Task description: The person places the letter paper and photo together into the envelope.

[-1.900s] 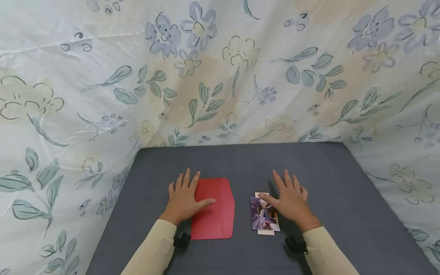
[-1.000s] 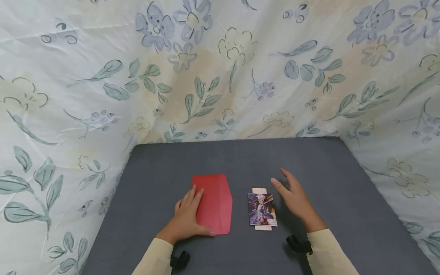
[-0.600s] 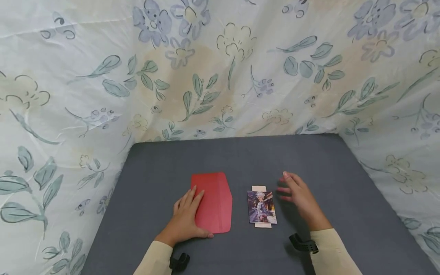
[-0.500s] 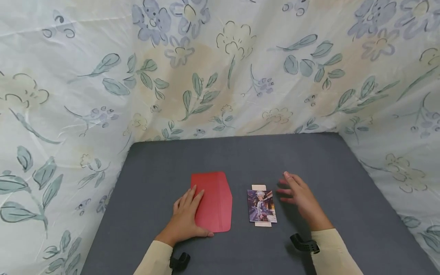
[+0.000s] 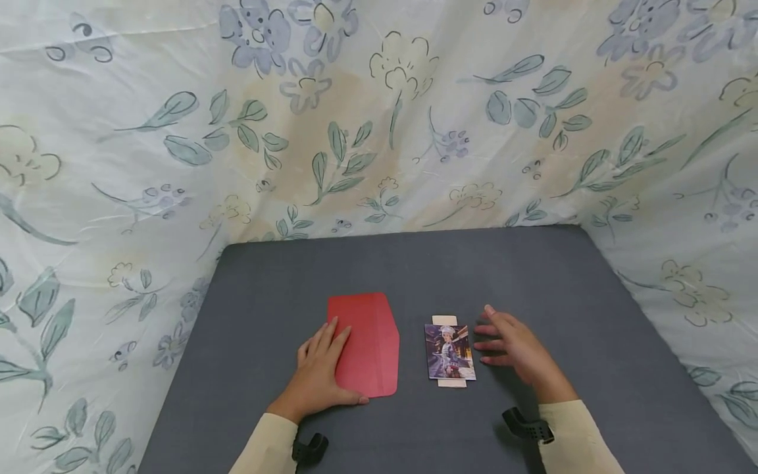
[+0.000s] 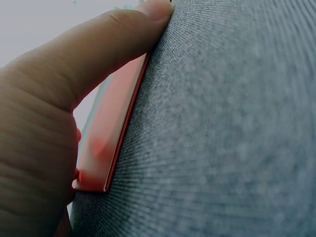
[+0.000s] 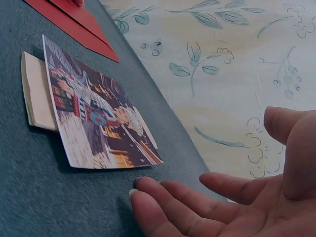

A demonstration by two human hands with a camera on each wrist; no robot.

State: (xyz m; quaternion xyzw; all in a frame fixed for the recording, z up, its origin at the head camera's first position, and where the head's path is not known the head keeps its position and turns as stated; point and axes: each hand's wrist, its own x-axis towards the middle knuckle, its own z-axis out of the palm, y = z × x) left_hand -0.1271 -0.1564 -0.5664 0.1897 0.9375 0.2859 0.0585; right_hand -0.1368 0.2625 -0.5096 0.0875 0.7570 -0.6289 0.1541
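A red envelope lies flat with its pointed flap to the right. My left hand rests along its left side, fingers extended onto it and thumb at its near edge. In the left wrist view, the thumb reaches along that edge. To the right lies a picture card, printed with a white-haired figure, on top of a pale flat strip that sticks out at both ends. Just right of the card, my right hand hovers on its side, holding nothing. Its fingers point toward the card in the right wrist view.
A dark grey cloth-covered table carries these things. A floral curtain hangs behind it and along both sides. Black straps with small cameras sit at both wrists, below the cream sleeves.
My left hand has shifted from spread across the envelope to its left and near edges. My right hand has moved right off the card and turned onto its side. The view has shifted slightly.
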